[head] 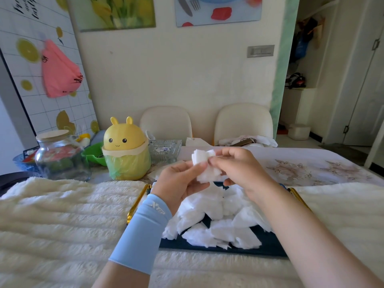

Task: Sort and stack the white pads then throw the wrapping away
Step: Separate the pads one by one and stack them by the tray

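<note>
Both hands raised above the dark tray (268,246), working one small bunch of white pads (204,166): left hand (180,181) pinches the bunch from below-left, thumb on its front face, right hand (239,165) closes on its right edge with fingertips (212,161) against the top pads, so both are clamped on the same bunch, hands nearly touching. Held bunch sits above the tray's far end, stood roughly on edge, faces toward the camera, long axis about vertical and leaning slightly right; pads in it are fanned, not squared. Rest of the pads lie in a loose pile (214,221) on the tray, corners pointing every way, no common axis. Pads look very light, soft, fluffy, floppy with no stiffness, likely to cling and shed lint, not fragile but easily crumpled; best taken by opposite edges with a light pinch, then tapped square. No wrapping clearly identifiable. Yellow bunny bin (126,150) stands to the tray's far left, likely the spot for the wrapping. Sorting judged early, most pads unstacked
</note>
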Motion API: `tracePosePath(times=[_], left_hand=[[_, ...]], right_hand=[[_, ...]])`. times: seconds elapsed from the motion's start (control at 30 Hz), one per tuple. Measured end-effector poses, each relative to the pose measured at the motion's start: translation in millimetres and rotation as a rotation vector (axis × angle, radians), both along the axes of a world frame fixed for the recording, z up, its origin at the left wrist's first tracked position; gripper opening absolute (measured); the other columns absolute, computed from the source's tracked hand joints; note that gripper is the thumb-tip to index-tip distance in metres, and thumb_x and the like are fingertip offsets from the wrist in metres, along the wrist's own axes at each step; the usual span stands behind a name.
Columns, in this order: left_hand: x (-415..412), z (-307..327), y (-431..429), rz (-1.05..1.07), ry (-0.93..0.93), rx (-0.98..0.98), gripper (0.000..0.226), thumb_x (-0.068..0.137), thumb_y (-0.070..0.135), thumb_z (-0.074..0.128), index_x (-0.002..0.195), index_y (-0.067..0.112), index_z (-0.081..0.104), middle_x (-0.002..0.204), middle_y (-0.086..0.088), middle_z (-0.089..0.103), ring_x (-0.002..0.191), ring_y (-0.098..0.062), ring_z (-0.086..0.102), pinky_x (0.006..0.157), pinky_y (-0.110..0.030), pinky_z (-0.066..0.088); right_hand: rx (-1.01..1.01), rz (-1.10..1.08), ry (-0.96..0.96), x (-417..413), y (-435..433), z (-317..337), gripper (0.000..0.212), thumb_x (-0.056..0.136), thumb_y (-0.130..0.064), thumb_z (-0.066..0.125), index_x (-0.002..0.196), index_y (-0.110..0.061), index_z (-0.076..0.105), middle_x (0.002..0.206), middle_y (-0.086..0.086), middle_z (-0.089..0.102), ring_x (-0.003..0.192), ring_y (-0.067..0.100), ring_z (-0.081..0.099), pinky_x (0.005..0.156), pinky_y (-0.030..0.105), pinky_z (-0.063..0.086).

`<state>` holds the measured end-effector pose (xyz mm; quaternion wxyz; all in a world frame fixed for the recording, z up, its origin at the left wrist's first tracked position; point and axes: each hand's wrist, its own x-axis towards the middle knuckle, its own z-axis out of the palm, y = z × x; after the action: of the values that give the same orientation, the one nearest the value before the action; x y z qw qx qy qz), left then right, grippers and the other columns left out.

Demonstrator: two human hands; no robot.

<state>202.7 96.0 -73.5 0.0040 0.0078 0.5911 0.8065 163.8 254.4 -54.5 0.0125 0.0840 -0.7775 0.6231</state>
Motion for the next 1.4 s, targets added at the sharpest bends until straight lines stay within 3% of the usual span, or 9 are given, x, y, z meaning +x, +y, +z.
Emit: tracePosePath(times=[0.17, 0.3, 0.43, 0.6, 0.87, 1.0, 1.13, 1.3, 1.4], left_hand=[[0, 1, -13, 0.108, -0.011, -0.156, 0.016, 0.087, 0.002, 0.068, 0.103, 0.000, 0.071, 0.099, -0.017, 0.075, 0.087, -0.025, 0.074, 0.074, -0.030, 0.062], [-1, 3, -33, 0.334, -0.013, -0.110, 0.012, 0.087, -0.002, 0.068, 0.098, 0.000, 0.070, 0.098, -0.018, 0.073, 0.084, -0.026, 0.075, 0.068, -0.026, 0.062], [-2, 2, -36, 0.368, -0.013, -0.058, 0.008, 0.089, -0.001, 0.067, 0.097, -0.001, 0.069, 0.092, -0.016, 0.073, 0.072, -0.021, 0.075, 0.064, -0.023, 0.060], [-4, -1, -29, 0.368, -0.019, -0.129, 0.006, 0.088, 0.003, 0.068, 0.094, 0.003, 0.070, 0.094, -0.016, 0.073, 0.085, -0.027, 0.073, 0.068, -0.025, 0.061], [-5, -2, -27, 0.432, 0.011, -0.218, 0.007, 0.090, 0.004, 0.066, 0.089, 0.010, 0.070, 0.090, -0.011, 0.072, 0.081, -0.022, 0.072, 0.063, -0.022, 0.060], [-6, -2, -27, 0.523, 0.055, -0.275, 0.008, 0.091, 0.005, 0.065, 0.086, 0.010, 0.070, 0.088, -0.008, 0.071, 0.085, -0.024, 0.072, 0.060, -0.020, 0.058], [-4, -1, -25, 0.563, 0.086, -0.297, 0.013, 0.091, 0.006, 0.063, 0.082, 0.013, 0.069, 0.088, -0.005, 0.071, 0.085, -0.023, 0.072, 0.059, -0.018, 0.057], [-3, 1, -16, 0.384, -0.039, -0.077, 0.007, 0.093, 0.013, 0.065, 0.092, 0.007, 0.069, 0.104, -0.018, 0.071, 0.091, -0.029, 0.072, 0.075, -0.034, 0.061], [0, 3, -9, 0.214, -0.042, -0.024, 0.025, 0.089, 0.022, 0.071, 0.107, 0.004, 0.069, 0.102, -0.015, 0.075, 0.093, -0.027, 0.074, 0.079, -0.036, 0.061]], right_hand=[[-0.101, 0.070, -0.020, -2, 3, -4, 0.023, 0.086, -0.016, 0.078, 0.107, -0.022, 0.071, 0.086, -0.003, 0.074, 0.067, 0.010, 0.066, 0.065, 0.024, 0.049], [0.393, 0.024, 0.310, -2, 9, -8, 0.015, 0.089, -0.019, 0.072, 0.087, -0.034, 0.074, 0.084, -0.019, 0.069, 0.069, -0.006, 0.060, 0.067, 0.018, 0.045], [0.762, 0.359, 0.244, 8, 0, -15, 0.028, 0.087, -0.024, 0.073, 0.112, -0.037, 0.073, 0.086, -0.028, 0.056, 0.077, -0.009, 0.054, 0.064, 0.010, 0.038], [0.864, 0.321, 0.252, 1, -8, -27, 0.036, 0.088, -0.019, 0.073, 0.123, -0.029, 0.070, 0.111, -0.014, 0.066, 0.076, -0.008, 0.051, 0.066, 0.007, 0.036], [0.636, 0.306, 0.153, -7, 12, -17, 0.022, 0.094, -0.014, 0.069, 0.108, -0.028, 0.078, 0.108, -0.013, 0.074, 0.098, 0.002, 0.067, 0.095, 0.025, 0.053], [0.310, 0.158, 0.146, -5, 16, -7, 0.016, 0.093, -0.013, 0.067, 0.091, -0.027, 0.076, 0.086, -0.008, 0.075, 0.078, 0.005, 0.068, 0.083, 0.026, 0.055], [-0.097, 0.226, -0.055, 0, 15, 1, 0.024, 0.095, 0.002, 0.054, 0.101, -0.008, 0.075, 0.074, 0.007, 0.069, 0.066, 0.019, 0.062, 0.059, 0.032, 0.058], [-0.330, 0.288, -0.214, -2, 9, -1, 0.029, 0.097, 0.006, 0.047, 0.109, -0.005, 0.071, 0.087, 0.015, 0.069, 0.066, 0.022, 0.062, 0.051, 0.028, 0.054], [-0.321, 0.279, -0.224, -3, 4, -6, 0.028, 0.097, 0.005, 0.048, 0.112, -0.003, 0.071, 0.100, 0.021, 0.073, 0.076, 0.025, 0.068, 0.054, 0.030, 0.056]])
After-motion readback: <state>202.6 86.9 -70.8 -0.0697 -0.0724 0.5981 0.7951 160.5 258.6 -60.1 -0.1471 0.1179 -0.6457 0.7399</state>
